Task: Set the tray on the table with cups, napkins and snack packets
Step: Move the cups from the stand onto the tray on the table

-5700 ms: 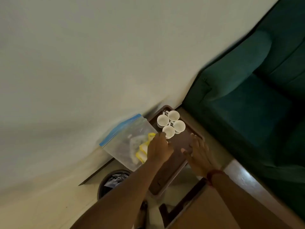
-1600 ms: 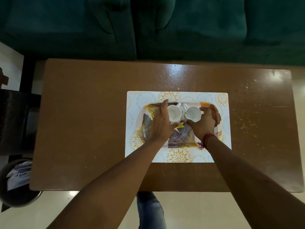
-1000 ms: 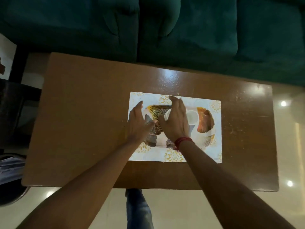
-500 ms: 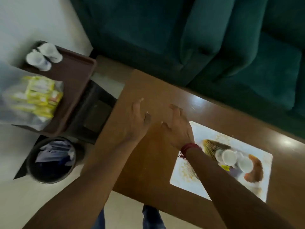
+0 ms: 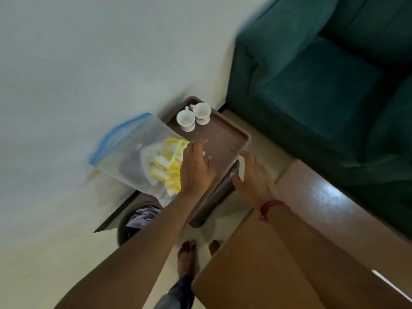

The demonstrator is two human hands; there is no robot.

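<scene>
A brown plastic tray (image 5: 231,134) rests on a low stand by the wall. Two white cups (image 5: 194,116) stand side by side at its far end. A clear zip bag (image 5: 136,155) with a blue seal lies on the tray's left side, holding yellow snack packets (image 5: 166,166). My left hand (image 5: 196,168) hovers over the tray beside the bag, fingers spread, holding nothing. My right hand (image 5: 254,177) is open next to the tray's right rim, empty. The decorated tray on the table is out of view.
The brown wooden table (image 5: 267,253) fills the lower right. A green sofa (image 5: 323,81) stands behind it. A dark bin (image 5: 136,221) with crumpled paper sits on the floor below the bag. My bare feet (image 5: 187,255) are between bin and table. A pale wall is on the left.
I have turned from the table to the side stand. Both hands moved left, off the table, and now hover at the brown tray. Two cups were left on the table's decorated tray.
</scene>
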